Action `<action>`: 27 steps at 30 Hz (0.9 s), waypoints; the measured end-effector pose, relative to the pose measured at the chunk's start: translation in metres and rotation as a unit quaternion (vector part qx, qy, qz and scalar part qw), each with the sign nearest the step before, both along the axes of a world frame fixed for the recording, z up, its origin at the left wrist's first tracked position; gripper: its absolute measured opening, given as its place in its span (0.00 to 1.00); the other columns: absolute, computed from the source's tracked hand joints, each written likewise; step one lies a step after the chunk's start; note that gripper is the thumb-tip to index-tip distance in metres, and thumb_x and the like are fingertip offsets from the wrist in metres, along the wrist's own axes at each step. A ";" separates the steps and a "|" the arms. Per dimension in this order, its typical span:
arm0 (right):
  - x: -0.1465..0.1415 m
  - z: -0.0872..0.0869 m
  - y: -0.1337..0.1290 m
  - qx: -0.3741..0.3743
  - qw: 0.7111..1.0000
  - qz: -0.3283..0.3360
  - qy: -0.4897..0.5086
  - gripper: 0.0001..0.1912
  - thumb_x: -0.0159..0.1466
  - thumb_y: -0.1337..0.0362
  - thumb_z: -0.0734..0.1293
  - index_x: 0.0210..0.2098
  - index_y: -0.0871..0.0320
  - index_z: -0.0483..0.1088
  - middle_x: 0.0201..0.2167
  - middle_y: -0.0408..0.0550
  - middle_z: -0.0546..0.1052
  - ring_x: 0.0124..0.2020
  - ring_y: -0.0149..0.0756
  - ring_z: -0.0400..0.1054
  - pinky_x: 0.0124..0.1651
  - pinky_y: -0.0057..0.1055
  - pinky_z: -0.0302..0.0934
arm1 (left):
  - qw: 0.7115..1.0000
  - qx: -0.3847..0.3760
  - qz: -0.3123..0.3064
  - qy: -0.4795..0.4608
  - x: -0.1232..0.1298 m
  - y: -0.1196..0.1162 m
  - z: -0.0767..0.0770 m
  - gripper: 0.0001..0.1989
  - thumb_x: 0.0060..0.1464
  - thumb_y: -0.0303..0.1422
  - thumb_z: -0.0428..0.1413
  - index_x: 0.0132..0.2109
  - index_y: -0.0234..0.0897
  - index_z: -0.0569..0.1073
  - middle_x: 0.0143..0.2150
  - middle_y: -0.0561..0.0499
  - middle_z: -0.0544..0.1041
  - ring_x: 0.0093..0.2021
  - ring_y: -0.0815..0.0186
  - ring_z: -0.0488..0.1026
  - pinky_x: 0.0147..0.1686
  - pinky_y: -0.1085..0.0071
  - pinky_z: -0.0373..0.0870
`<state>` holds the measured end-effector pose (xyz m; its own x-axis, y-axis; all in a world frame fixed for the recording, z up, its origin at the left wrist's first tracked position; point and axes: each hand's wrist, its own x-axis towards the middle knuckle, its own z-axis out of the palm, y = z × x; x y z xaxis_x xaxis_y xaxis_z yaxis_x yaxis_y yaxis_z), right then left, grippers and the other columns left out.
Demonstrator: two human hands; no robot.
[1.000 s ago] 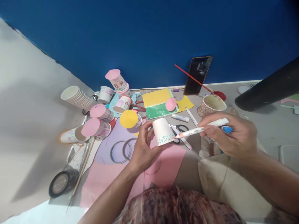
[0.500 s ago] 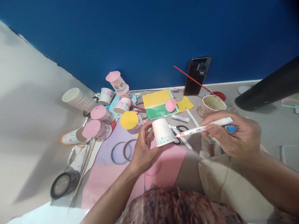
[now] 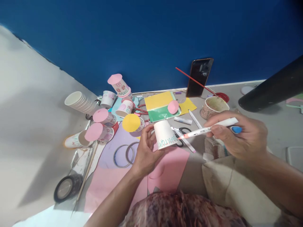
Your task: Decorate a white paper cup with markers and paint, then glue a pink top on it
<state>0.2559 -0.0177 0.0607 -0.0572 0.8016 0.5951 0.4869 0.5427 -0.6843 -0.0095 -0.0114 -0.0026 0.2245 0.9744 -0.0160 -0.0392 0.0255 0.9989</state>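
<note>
A white paper cup (image 3: 164,132), rim downward, is held by my left hand (image 3: 147,153), whose fingers wrap its left side and base. Green marks with small red spots run round the cup near its rim. My right hand (image 3: 239,135) pinches a white marker (image 3: 203,130), its orange-red tip pointing left at the cup's right edge; whether it touches is hard to tell. A blue cap (image 3: 236,129) shows beside the right hand's fingers. Below the cup lies pink paper (image 3: 168,167). Black-handled scissors (image 3: 184,130) and other markers lie just behind.
Decorated cups with pink (image 3: 93,132) and yellow discs (image 3: 131,123) stand at the left, beside stacked plain cups (image 3: 80,102). Tape rings (image 3: 123,156) lie on purple paper. A phone (image 3: 200,77) leans on the blue wall, behind a patterned cup (image 3: 213,107). A black pole rises at right.
My right hand and the marker have shifted slightly right, the tip moving a little off the cup's edge. The held cup has turned slightly in my left hand.
</note>
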 end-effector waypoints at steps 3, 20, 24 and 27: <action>-0.002 0.002 0.000 -0.001 1.000 0.003 0.000 0.05 0.70 0.66 0.70 0.41 0.49 0.78 0.23 0.35 0.80 0.20 0.28 0.72 0.24 0.26 0.65 | 1.000 -0.012 0.003 -0.016 0.000 0.000 -0.001 0.42 0.47 0.41 0.77 0.62 0.48 0.62 0.67 0.41 0.72 0.67 0.51 0.75 0.63 0.55 0.77; -0.003 0.003 -0.002 -0.001 1.000 0.007 0.014 0.05 0.71 0.66 0.69 0.40 0.49 0.77 0.24 0.34 0.80 0.20 0.27 0.71 0.25 0.25 0.65 | 0.999 -0.025 0.007 -0.038 -0.001 0.000 -0.004 0.44 0.44 0.35 0.77 0.63 0.47 0.62 0.66 0.42 0.74 0.65 0.51 0.76 0.60 0.57 0.78; -0.005 0.003 -0.002 -0.008 1.000 0.012 0.016 0.05 0.71 0.65 0.69 0.39 0.49 0.77 0.24 0.34 0.79 0.20 0.26 0.68 0.24 0.25 0.63 | 0.997 -0.040 0.010 -0.062 0.000 0.000 -0.002 0.44 0.42 0.31 0.77 0.62 0.46 0.63 0.65 0.42 0.76 0.65 0.51 0.76 0.60 0.59 0.78; -0.005 0.003 -0.002 -0.015 0.999 0.027 0.012 0.05 0.71 0.65 0.69 0.38 0.49 0.76 0.26 0.34 0.80 0.22 0.26 0.70 0.25 0.24 0.63 | 0.996 -0.048 0.015 -0.074 0.000 0.000 -0.001 0.45 0.41 0.29 0.77 0.62 0.47 0.64 0.64 0.43 0.76 0.64 0.51 0.77 0.58 0.59 0.78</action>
